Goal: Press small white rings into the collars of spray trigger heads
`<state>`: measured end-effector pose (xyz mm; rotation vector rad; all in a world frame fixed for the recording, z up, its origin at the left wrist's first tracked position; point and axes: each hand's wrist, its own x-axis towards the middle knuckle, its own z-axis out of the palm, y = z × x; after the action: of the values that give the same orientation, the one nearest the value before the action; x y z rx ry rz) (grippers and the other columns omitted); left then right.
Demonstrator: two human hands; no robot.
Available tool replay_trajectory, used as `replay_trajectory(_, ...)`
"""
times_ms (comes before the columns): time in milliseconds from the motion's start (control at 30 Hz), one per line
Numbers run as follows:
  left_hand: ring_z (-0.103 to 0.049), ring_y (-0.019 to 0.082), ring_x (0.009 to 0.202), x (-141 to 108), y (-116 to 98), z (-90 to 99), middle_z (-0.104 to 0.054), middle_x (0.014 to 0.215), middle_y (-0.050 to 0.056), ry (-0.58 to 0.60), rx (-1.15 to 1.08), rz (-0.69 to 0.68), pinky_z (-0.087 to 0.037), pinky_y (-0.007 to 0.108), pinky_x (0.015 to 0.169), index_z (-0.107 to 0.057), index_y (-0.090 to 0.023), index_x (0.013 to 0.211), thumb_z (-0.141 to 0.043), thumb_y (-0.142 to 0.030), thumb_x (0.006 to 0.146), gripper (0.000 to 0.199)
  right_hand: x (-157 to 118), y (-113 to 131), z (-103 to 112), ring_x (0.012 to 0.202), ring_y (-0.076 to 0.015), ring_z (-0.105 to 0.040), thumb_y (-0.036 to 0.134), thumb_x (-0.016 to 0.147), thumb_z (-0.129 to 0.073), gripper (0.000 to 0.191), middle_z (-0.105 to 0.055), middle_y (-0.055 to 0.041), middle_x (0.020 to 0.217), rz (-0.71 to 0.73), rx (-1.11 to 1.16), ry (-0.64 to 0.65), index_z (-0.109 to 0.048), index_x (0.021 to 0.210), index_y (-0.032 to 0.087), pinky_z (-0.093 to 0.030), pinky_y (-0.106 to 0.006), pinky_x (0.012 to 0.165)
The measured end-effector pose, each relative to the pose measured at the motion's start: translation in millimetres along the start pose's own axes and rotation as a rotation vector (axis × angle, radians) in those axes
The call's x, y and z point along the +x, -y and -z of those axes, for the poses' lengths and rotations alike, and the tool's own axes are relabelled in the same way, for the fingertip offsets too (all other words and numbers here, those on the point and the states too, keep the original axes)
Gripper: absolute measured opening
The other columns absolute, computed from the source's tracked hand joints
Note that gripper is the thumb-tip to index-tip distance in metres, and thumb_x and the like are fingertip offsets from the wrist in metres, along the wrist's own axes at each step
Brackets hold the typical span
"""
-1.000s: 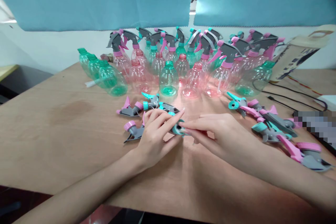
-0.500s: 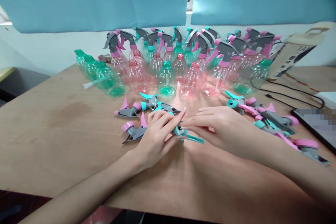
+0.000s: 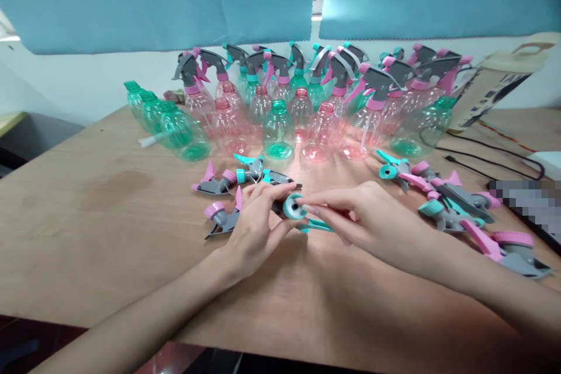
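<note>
My left hand (image 3: 258, 222) is wrapped round a grey and teal spray head (image 3: 294, 207), whose round teal collar faces up toward the camera. The teal trigger of that head sticks out to the right, under my right hand (image 3: 363, 210). The fingertips of my right hand are pinched together at the collar's opening; whether they hold something small there cannot be made out. Just left of my left hand lies a pink and grey spray head (image 3: 222, 217). Beyond my fingers is a teal and grey one (image 3: 250, 170).
Behind stand several pink and green bottles, including an open green bottle (image 3: 279, 131), many topped with spray heads. More loose spray heads (image 3: 460, 198) lie at the right, beside a dark-edged device (image 3: 526, 210), a black cable (image 3: 495, 152) and a tilted cream container (image 3: 491, 90).
The held spray head has turned so its collar opening faces the camera more. My right fingertips have closed into a pinch at the collar and sit slightly lower.
</note>
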<state>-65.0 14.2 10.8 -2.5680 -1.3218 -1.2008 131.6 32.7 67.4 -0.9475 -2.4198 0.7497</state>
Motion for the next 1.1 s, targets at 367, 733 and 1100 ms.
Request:
replay_trajectory(367,-0.054,0.019,0.083,2,-1,2.0,-0.062,0.085,0.002,0.022,-0.026,-0.02,-0.038,0.034,0.079,-0.05,-0.018,0.114,-0.054,-0.036,0.09,0.029,4,-11,3,0.052,-0.0061,-0.049,0.017,0.09,-0.049,0.024,-0.068,0.0015,0.069,0.04,0.128,0.032,-0.073,0.091,0.018,-0.034,-0.019,0.049)
replay_trajectory(733,-0.052,0.018,0.085,3,0,2.7,-0.06,0.089,0.002,0.035,-0.088,-0.009,-0.038,0.032,0.078,-0.05,-0.018,0.114,-0.057,-0.03,0.089,0.029,8,-18,-1,0.045,-0.0063,-0.042,0.021,0.084,-0.056,0.021,-0.05,0.0044,0.05,0.007,0.258,-0.007,-0.072,0.096,0.014,-0.031,-0.018,0.043)
replay_trajectory(1100,-0.051,0.018,0.089,0,0,-0.1,-0.06,0.092,0.001,0.088,-0.095,0.018,-0.033,0.032,0.081,-0.05,-0.021,0.113,-0.058,-0.023,0.088,0.026,6,-16,-2,0.044,-0.0053,-0.041,0.018,0.084,-0.056,0.018,-0.048,0.0073,0.051,0.058,0.072,-0.005,-0.065,0.098,0.013,-0.03,-0.019,0.045)
